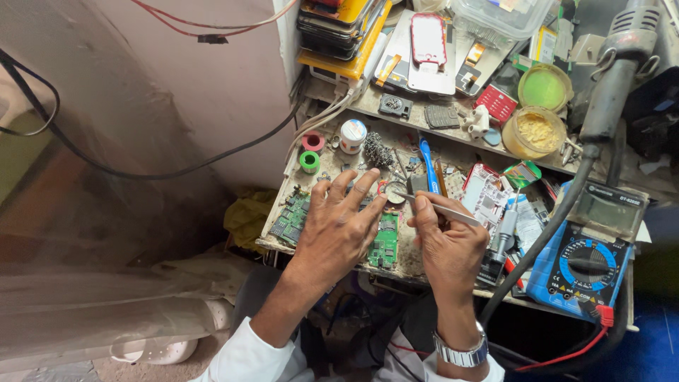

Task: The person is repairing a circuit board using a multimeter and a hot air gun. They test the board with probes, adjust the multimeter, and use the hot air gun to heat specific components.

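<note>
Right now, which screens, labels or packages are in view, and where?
Multimeter: right bench edge, blue case, black dial, grey blank screen on top.
Phone: top shelf, red-rimmed, pale screen.
Yellow jar: right shelf, round, clear, open.
Green jar: behind it, round.
Tweezers: in right hand.

1. My left hand (338, 225) lies palm down, fingers spread and stretched forward, wrist straight.
2. My right hand (445, 237) is curled, thumb and forefinger pinched together, knuckles up.
3. Both forearms reach forward from white sleeves; a metal watch rings my right wrist.
</note>
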